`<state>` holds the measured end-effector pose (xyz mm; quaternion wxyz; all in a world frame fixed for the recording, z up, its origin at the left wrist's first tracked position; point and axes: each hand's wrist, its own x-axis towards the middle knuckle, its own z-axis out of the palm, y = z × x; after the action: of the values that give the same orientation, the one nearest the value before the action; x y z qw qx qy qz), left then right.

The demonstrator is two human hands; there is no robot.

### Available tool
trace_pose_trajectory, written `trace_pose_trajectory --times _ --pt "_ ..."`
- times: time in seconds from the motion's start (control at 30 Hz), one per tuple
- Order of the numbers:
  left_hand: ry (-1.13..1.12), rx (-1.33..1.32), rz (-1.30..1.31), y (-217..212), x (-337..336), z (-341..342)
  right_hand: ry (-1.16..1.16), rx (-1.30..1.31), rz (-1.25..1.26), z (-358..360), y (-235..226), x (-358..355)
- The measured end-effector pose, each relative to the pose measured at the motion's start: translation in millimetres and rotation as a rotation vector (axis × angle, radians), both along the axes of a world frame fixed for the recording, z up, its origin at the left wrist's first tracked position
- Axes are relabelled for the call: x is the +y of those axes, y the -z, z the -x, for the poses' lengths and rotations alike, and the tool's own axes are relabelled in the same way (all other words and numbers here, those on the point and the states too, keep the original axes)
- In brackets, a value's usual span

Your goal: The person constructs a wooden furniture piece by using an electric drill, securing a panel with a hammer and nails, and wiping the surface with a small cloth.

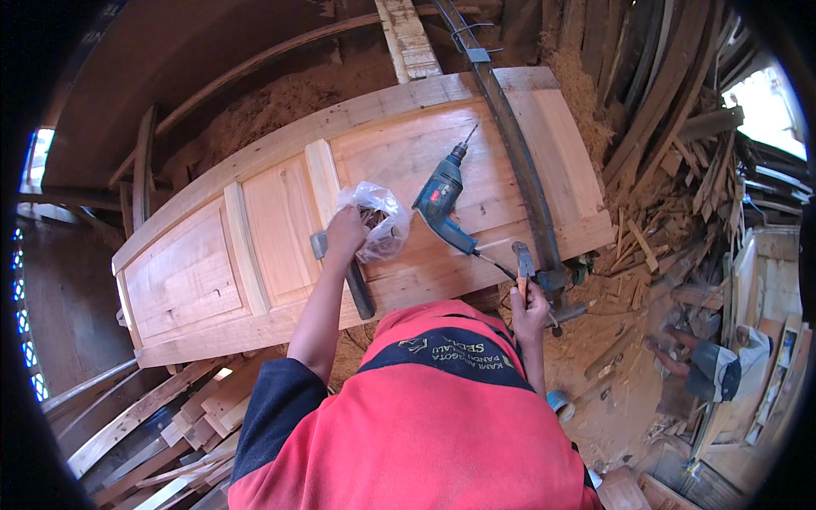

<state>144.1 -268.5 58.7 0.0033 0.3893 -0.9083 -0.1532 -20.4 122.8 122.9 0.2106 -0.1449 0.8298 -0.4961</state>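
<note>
A pale wooden panelled door (280,212) lies flat in front of me. My left hand (344,234) reaches into a clear plastic bag (378,223) resting on the door, fingers inside its mouth. A hammer with a black handle (355,285) lies just beneath that hand. My right hand (529,308) is closed on a small hand tool with a wooden grip and a grey metal head (522,259) near the door's front edge. A blue power drill (442,204) lies on the door between both hands, its bit pointing away.
A long dark metal bar clamp (518,161) crosses the door's right part. Offcuts and planks pile up at right (671,195) and lower left (161,425). Sawdust covers the ground. Another person (714,365) crouches at the far right.
</note>
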Motion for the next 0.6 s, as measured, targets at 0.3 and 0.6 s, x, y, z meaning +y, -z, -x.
trace_pose_trajectory --times 0.3,0.6 --pt "-0.302 0.279 -0.442 -46 15 -17 -0.096 0.021 -0.118 33 15 32" --pt "-0.649 0.842 -1.162 -51 36 -15 -0.176 0.026 0.037 78 32 60"
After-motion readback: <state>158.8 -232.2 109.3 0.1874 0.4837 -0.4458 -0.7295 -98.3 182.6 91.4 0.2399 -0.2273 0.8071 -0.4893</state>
